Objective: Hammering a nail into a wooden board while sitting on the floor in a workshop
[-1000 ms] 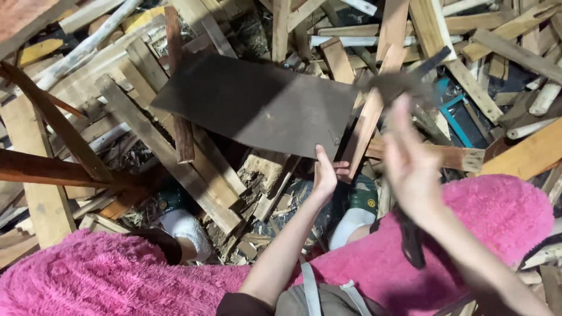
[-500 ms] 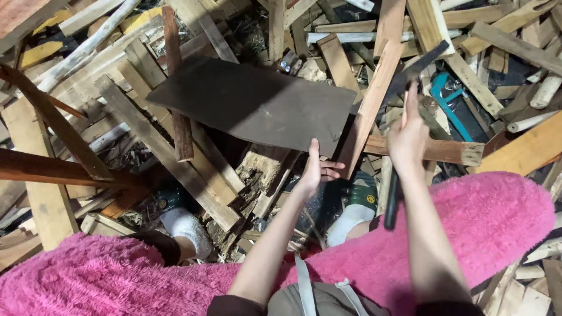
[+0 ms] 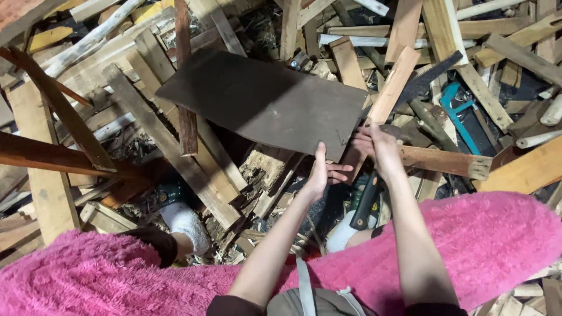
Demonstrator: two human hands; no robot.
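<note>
My left hand [image 3: 324,172] is open, fingers spread, thumb up against the near edge of the dark board [image 3: 263,102]. The board lies flat and tilted across a heap of scrap timber [image 3: 146,117]. My right hand [image 3: 377,146] is closed around a handsaw [image 3: 404,102]; its dark handle hangs below my wrist and its toothed blade points up and away past the board's right corner. Pink fleece [image 3: 497,246] covers my knees. A blue clamp [image 3: 462,111] lies well right.
</note>
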